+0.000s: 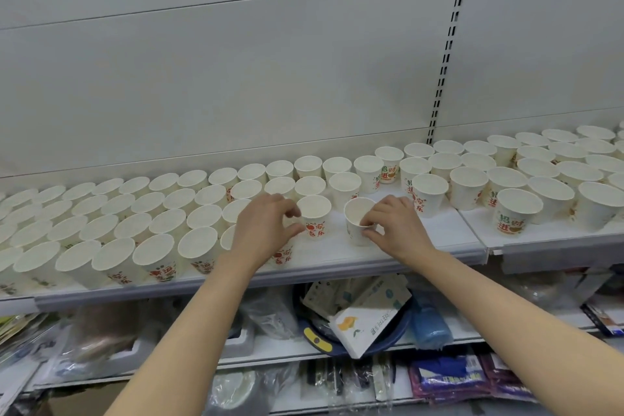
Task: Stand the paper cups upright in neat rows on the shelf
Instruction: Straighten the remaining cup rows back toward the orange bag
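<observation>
Several white paper cups with red and green print stand upright in rows along the white shelf (439, 240). My right hand (393, 226) pinches the rim of one cup (357, 216), which leans slightly to the left on the bare patch of shelf. My left hand (261, 230) hovers with fingers curled and apart, thumb and fingertips just beside an upright cup (314, 216) at the right end of the left block of rows. It holds nothing. A further group of upright cups (540, 176) fills the shelf to the right.
Grey back panels rise behind the shelf, with a slotted upright post (445, 54). Below are lower shelves crowded with bagged goods, a tissue pack (364, 324), a dark blue basin (391, 338) and a blue roll (430, 324).
</observation>
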`<move>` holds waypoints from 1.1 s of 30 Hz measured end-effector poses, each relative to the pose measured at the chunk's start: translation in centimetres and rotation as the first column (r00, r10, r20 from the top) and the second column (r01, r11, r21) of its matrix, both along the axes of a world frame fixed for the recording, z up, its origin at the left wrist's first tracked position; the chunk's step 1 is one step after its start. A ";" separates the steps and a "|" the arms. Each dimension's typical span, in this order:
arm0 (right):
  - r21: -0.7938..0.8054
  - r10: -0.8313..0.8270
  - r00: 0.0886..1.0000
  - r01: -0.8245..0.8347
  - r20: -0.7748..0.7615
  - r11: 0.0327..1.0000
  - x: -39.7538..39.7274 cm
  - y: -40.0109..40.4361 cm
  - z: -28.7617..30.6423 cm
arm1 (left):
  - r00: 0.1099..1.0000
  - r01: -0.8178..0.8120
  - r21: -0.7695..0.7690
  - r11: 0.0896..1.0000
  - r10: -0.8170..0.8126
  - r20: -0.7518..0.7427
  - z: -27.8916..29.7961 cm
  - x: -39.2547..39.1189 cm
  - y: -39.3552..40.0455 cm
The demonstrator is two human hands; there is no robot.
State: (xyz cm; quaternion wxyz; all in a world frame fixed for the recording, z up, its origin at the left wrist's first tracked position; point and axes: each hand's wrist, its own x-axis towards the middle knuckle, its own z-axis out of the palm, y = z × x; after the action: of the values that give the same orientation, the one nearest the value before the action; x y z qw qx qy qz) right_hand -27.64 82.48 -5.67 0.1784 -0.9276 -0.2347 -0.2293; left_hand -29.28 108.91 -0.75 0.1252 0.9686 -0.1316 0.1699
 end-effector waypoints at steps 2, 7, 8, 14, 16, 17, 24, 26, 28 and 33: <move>0.011 -0.022 1.000 0.022 -0.003 1.000 0.6 0.7 0.2 | 1.000 0.013 0.024 1.000 -0.013 -0.008 0.2 1.1 -1.4; -0.028 -0.097 0.993 0.096 -0.064 0.995 2.2 2.9 0.6 | 0.994 0.042 0.181 0.983 -0.023 -0.111 0.0 3.3 -3.5; -0.041 -0.110 0.991 0.107 -0.076 0.993 2.3 3.2 0.6 | 0.993 0.048 0.190 0.981 -0.026 -0.114 -0.1 3.6 -3.7; -0.041 -0.139 0.980 0.135 -0.139 0.990 2.3 4.2 0.5 | 0.993 0.069 0.168 0.983 -0.051 -0.106 -0.9 4.1 -3.2; 0.006 -0.140 0.984 0.142 -0.111 0.990 2.1 4.2 0.5 | 0.992 0.081 0.109 0.991 -0.070 -0.101 -0.9 4.2 -3.2; 0.049 -0.133 0.989 0.137 -0.068 0.989 1.9 4.0 0.4 | 0.993 0.085 0.060 0.995 -0.079 -0.087 -0.8 4.3 -3.3; 0.227 -0.303 0.938 0.262 0.167 0.938 1.3 -4.2 0.5 | 0.989 0.144 -0.125 0.982 -0.145 -0.006 0.5 4.8 -9.2; 0.208 -0.366 0.923 0.337 0.122 0.918 1.6 -7.4 0.4 | 0.977 0.206 -0.123 0.971 -0.210 -0.020 0.5 4.9 -12.7; 0.182 -0.397 0.912 0.374 0.107 0.909 1.8 -10.0 0.5 | 0.967 0.247 -0.118 0.962 -0.253 -0.035 0.3 5.4 -16.4; 0.133 -0.437 0.893 0.422 0.113 0.897 2.5 -15.4 0.9 | 0.965 0.250 -0.010 0.968 -0.250 -0.085 -0.9 7.3 -24.3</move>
State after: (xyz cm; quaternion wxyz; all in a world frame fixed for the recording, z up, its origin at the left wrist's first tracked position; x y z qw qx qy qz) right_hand -25.15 67.05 -4.79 0.1549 -0.9274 -0.0235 -0.3396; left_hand -21.95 84.58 -1.62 0.1507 0.9507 -0.2472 0.1113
